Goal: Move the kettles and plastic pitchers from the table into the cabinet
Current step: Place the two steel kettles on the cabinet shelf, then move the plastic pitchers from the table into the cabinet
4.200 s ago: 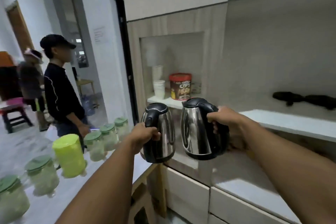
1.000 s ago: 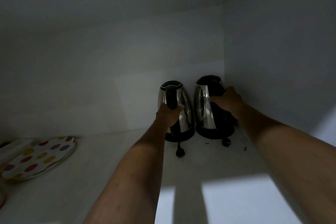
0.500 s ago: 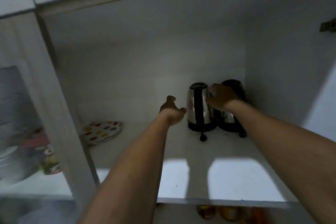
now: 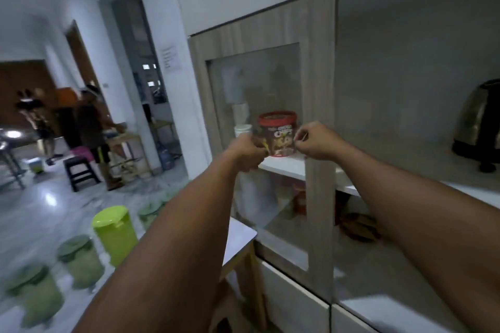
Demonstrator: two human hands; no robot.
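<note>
My left hand [image 4: 247,150] and my right hand [image 4: 316,140] hover side by side in front of the cabinet's glass door, fingers curled, holding nothing. One steel kettle with a black base [image 4: 479,121] stands on the open cabinet shelf at the far right, partly cut off by the frame edge. Down at the lower left, the white table [image 4: 238,235] carries a lime green pitcher [image 4: 115,232]. Beside it are clear pitchers with green lids [image 4: 79,259], all blurred.
A red snack tub [image 4: 278,134] and white cups [image 4: 242,130] sit behind the wood-framed glass door [image 4: 319,197]. White drawers [image 4: 295,303] lie below. Further left, people [image 4: 89,127] stand by a black stool [image 4: 79,173] on the tiled floor.
Both hands have let go of the two kettles on the cabinet shelf and drawn back. My view has swung left toward the glass door and the table.
</note>
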